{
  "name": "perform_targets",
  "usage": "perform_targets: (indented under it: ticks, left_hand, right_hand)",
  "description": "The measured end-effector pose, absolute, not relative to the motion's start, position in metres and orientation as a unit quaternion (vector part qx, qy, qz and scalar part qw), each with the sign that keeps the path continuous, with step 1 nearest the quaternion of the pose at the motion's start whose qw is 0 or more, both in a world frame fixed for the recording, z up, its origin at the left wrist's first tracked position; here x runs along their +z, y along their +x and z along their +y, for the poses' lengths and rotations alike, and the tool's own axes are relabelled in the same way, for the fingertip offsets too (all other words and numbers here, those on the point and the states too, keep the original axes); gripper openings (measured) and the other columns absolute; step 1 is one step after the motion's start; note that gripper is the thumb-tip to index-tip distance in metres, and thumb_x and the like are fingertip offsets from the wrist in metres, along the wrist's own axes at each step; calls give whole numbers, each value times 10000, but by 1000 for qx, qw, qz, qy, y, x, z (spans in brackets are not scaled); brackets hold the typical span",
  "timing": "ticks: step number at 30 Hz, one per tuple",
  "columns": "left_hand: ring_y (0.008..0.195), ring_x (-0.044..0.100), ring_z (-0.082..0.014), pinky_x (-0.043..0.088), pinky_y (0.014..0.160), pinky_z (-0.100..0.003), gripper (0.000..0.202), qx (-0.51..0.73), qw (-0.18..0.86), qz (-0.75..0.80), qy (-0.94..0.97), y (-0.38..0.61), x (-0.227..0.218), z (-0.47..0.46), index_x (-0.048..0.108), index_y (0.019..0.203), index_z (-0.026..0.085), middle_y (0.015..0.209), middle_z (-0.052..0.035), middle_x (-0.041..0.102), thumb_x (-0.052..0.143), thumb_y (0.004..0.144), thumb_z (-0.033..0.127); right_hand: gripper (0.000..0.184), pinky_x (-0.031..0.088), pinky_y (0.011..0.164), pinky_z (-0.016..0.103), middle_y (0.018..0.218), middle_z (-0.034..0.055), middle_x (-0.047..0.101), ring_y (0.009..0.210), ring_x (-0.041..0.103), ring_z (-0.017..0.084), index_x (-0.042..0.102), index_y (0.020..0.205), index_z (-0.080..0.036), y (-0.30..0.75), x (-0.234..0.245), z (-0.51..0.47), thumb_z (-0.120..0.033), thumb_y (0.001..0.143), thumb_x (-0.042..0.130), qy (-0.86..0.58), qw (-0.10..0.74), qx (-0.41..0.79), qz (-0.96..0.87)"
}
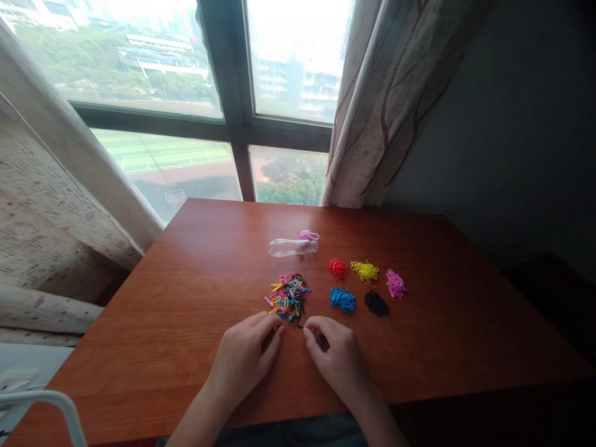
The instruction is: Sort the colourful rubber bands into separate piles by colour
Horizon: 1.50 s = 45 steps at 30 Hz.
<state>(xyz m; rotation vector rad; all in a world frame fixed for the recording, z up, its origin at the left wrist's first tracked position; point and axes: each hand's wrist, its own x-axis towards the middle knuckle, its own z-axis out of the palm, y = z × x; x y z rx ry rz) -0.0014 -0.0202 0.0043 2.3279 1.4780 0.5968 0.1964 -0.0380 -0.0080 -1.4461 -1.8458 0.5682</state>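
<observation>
A mixed pile of small coloured rubber bands [288,297] lies on the wooden table [186,298]. To its right sit sorted little heaps: red [338,268], yellow [364,270], pink [395,284], blue [342,300] and black [376,303]. My left hand [246,357] rests on the table just below the mixed pile, fingers curled together. My right hand [333,357] is beside it, fingers curled in a pinch near the pile's lower edge. What either hand holds is too small to make out.
A clear plastic bottle [292,247] lies on its side behind the pile, with its pink cap [308,234] next to it. Window and curtains stand behind the table. A white rail [56,403] shows at the lower left.
</observation>
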Motion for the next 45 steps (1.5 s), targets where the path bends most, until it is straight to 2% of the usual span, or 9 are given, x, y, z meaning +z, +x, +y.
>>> perform_targets:
  ticks: [4, 8, 12, 15, 24, 45]
  left_hand:
    - [754, 652, -165, 445, 670, -258, 171, 212, 163, 518, 812, -1, 4, -19, 623, 902, 237, 839, -8, 687, 466, 958, 276]
    - [750, 649, -166, 445, 664, -258, 170, 211, 164, 519, 812, -2, 3, -19, 627, 904, 238, 841, -8, 687, 471, 955, 281]
    - [732, 639, -165, 440, 656, -258, 191, 205, 160, 521, 813, -3, 3, -20, 629, 883, 235, 811, -8, 678, 461, 958, 286]
    - [745, 647, -169, 443, 652, -255, 188, 208, 160, 520, 813, -3, 3, -20, 629, 877, 236, 823, -10, 685, 463, 954, 281]
    - [777, 666, -173, 458, 673, -257, 164, 215, 158, 516, 814, -3, 1, -19, 636, 920, 247, 869, -6, 703, 477, 946, 274]
    - [777, 665, -172, 459, 675, -263, 161, 217, 168, 519, 810, -2, 1, -19, 638, 917, 247, 862, 2, 697, 484, 947, 282]
  right_hand:
    - [200, 416, 554, 213, 657, -7, 614, 568, 572, 128, 632, 822, -206, 212, -8, -42, -278, 936, 484, -589, 401, 228, -664]
    - [243, 443, 550, 219, 656, 4, 632, 560, 584, 138, 657, 825, -204, 252, -11, -44, -368, 932, 512, -648, 421, 157, -615]
    - [321, 464, 570, 242, 677, 32, 663, 584, 615, 165, 682, 853, -191, 301, -17, -43, -485, 876, 554, -734, 414, 72, -534]
    - [375, 457, 565, 256, 675, 43, 668, 600, 625, 185, 684, 844, -190, 325, -21, -42, -536, 844, 539, -780, 386, 59, -488]
    - [350, 434, 589, 273, 697, 36, 681, 630, 635, 201, 678, 846, -216, 328, -23, -41, -523, 830, 512, -804, 331, 80, -488]
    - [375, 455, 583, 261, 704, 33, 680, 644, 641, 199, 688, 857, -210, 329, -21, -49, -548, 835, 528, -798, 354, 87, -480]
